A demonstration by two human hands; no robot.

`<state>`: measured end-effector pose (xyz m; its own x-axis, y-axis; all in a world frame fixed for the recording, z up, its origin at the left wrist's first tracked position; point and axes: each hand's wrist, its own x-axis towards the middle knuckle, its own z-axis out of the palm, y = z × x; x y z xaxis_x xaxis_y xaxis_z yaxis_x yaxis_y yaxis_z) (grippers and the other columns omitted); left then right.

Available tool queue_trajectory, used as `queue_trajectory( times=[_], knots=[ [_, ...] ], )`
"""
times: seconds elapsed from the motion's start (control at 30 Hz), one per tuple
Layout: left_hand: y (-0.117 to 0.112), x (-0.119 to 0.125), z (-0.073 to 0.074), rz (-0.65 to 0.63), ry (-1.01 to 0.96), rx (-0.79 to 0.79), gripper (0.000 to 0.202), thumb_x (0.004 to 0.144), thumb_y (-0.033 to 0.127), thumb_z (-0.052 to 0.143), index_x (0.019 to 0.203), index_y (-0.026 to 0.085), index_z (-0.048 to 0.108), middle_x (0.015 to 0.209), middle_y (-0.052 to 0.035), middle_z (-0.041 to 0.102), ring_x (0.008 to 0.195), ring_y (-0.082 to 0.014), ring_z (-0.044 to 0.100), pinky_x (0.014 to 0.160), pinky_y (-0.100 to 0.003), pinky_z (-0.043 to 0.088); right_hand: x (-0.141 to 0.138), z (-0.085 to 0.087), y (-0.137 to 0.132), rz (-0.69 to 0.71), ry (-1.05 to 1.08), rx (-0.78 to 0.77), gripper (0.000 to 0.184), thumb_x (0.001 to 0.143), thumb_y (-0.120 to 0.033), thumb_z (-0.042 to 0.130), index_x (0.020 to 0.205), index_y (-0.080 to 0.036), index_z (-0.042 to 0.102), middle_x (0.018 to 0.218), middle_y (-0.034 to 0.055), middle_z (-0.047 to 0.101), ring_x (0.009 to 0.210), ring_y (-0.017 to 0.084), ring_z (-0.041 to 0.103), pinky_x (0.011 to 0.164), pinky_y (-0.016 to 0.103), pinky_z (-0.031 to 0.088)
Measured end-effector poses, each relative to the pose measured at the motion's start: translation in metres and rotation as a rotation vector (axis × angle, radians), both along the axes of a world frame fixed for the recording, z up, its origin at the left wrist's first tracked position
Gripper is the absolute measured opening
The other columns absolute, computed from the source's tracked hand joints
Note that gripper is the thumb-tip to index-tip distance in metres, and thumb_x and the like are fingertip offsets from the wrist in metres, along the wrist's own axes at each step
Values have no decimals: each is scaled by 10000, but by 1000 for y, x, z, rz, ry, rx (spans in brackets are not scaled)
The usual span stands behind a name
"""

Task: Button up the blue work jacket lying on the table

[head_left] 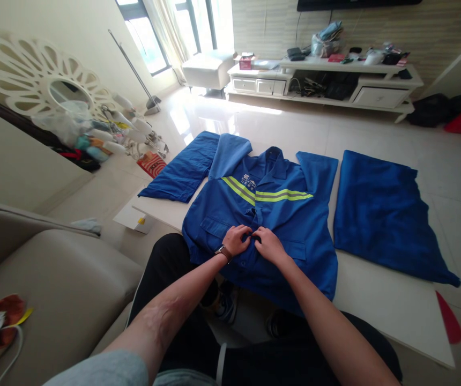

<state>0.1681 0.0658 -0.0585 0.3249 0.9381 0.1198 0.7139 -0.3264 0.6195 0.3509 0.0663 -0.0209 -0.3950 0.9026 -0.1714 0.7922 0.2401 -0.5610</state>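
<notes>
A blue work jacket (282, 220) with yellow-green and grey reflective stripes lies spread front side up, its collar pointing away from me and its lower edge hanging toward my knees. My left hand (237, 239), with a watch at the wrist, pinches the front placket about midway down. Close beside it, my right hand (268, 244) grips the other side of the placket, fingers curled. The fingertips of both hands nearly meet; any button between them is too small to make out. Above the hands the front edges gape slightly.
Folded blue cloth (180, 169) lies left of the jacket and another blue garment (379, 214) lies right, on a low white table (391, 300). A grey sofa (53, 279) stands at my left. A white TV cabinet (258, 86) and a padded stool (208, 69) are across the room.
</notes>
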Motion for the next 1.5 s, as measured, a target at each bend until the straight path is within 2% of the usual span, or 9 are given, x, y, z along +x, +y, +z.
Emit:
queue_trajectory(
  times=[0.27, 0.6, 0.8, 0.97, 1.2, 1.33, 1.5],
  knots=[
    [0, 0, -2, 23, 1, 8, 115, 906, 230, 639, 921, 219, 753, 886, -29, 699, 781, -167, 637, 823, -347, 442, -1, 5, -1, -29, -13, -24, 283, 943, -175, 526, 1125, -200, 741, 1156, 73, 695, 1123, 202, 617, 967, 278, 471],
    [1, 3, -4, 43, -3, 54, 47, 827, 200, 691, 808, 219, 730, 826, -1, 690, 732, -152, 625, 793, -340, 431, -4, 8, -1, -57, -127, -34, 215, 952, -205, 534, 1061, -190, 719, 1147, 73, 693, 1106, 209, 624, 934, 287, 464],
    [2, 4, -3, 48, 0, 45, 64, 822, 218, 697, 759, 219, 701, 823, -2, 691, 731, -156, 628, 790, -344, 433, -1, 16, -4, 43, -237, 16, 309, 992, -240, 480, 1139, -220, 750, 1175, 76, 685, 1084, 225, 635, 893, 302, 466],
    [3, 5, 0, 50, 12, 17, 67, 811, 209, 696, 750, 220, 670, 806, -6, 685, 741, -169, 632, 788, -346, 435, 4, 20, -5, 123, -254, -3, 374, 977, -210, 454, 1189, -234, 761, 1239, 75, 661, 1062, 209, 650, 874, 283, 469],
    [2, 2, -3, -14, 30, 57, 98, 845, 186, 643, 754, 219, 627, 850, -9, 685, 743, -162, 612, 789, -343, 423, 0, 20, -7, 57, -251, 32, 346, 989, -239, 467, 1222, -210, 721, 1187, 81, 684, 1069, 220, 647, 854, 290, 471],
    [2, 1, -7, -66, 38, 91, 117, 880, 179, 607, 774, 221, 634, 856, -10, 678, 753, -161, 605, 801, -343, 412, -2, 22, -8, 79, -274, 40, 344, 1010, -248, 452, 1222, -215, 722, 1196, 86, 680, 1074, 217, 638, 858, 290, 461],
    [3, 2, -5, -4, 18, 92, 198, 892, 230, 629, 695, 217, 607, 786, 5, 660, 705, -150, 588, 794, -352, 396, -1, 24, -10, 130, -342, 83, 343, 1017, -255, 442, 1111, -211, 769, 1174, 90, 685, 1039, 220, 637, 836, 307, 444]
  ],
)
